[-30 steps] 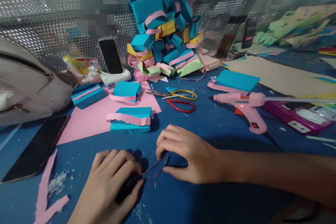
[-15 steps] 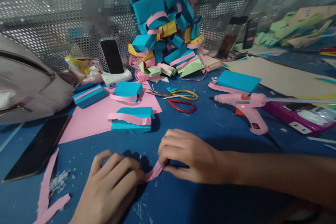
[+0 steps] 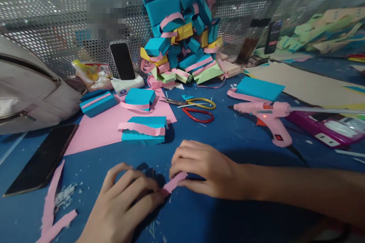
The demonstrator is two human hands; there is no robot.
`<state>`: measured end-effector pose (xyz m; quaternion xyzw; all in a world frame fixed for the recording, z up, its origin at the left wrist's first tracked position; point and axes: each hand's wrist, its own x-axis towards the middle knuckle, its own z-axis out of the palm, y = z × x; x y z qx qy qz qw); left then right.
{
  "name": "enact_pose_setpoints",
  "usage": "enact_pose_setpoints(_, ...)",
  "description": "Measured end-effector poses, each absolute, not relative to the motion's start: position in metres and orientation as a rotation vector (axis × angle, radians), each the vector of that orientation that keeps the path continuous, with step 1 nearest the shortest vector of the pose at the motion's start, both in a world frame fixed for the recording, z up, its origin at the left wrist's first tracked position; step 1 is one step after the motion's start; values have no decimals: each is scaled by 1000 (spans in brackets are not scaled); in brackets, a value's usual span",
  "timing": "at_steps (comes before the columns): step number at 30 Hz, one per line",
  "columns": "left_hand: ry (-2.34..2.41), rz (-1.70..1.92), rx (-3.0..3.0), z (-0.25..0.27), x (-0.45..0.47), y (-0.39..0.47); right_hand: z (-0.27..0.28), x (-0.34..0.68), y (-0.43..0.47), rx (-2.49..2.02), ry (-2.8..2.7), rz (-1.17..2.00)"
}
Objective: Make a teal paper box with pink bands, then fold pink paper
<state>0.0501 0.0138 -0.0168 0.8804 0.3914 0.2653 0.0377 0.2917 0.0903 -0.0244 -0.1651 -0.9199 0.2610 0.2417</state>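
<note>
A narrow pink paper strip (image 3: pixel 174 183) lies low over the blue table between my two hands. My left hand (image 3: pixel 125 201) is closed on the strip's near end, its fingers bent and hiding that part. At the far end, my right hand (image 3: pixel 201 169) is closed with its thumb and curled fingers about the strip, whose tip shows between them. Beyond my hands sits a blue paper box (image 3: pixel 145 140) with a wavy pink band across it. Two more torn pink strips (image 3: pixel 51 201) lie left of my left hand, beside small white crumbs.
Scissors (image 3: pixel 196 108) rest mid-table, with a pink glue gun (image 3: pixel 273 115) to their right, its light on. A dark phone (image 3: pixel 42 159) and a bag (image 3: pixel 31 87) flank the left. Stacked blue paper boxes (image 3: pixel 162 9) rise at the back against perforated metal.
My left hand has shifted slightly right along the strip. The strip's far tip, hidden under my right fingers before, now shows by my right thumb.
</note>
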Motion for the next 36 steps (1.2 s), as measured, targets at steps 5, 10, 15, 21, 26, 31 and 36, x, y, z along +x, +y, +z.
enact_pose_setpoints(5,1157,767,2739,-18,47,14,-26,292,90,-437,-2549,712)
enact_pose_setpoints(10,1110,844,2713,-19,48,12,-26,292,90,-438,-2548,679)
enact_pose_setpoints(15,1099,804,2753,-19,50,13,-26,291,91,-422,-2560,665)
enact_pose_setpoints(21,1055,676,2845,-19,48,11,-26,290,90,-445,-2537,683)
enact_pose_setpoints(26,1040,649,2871,-22,48,11,-27,290,91,-430,-2536,705)
enact_pose_setpoints(31,1043,683,2953,-26,48,12,-28,290,93,-415,-2540,710)
enact_pose_setpoints(36,1056,693,3034,-30,47,10,-28,290,93,-438,-2566,713)
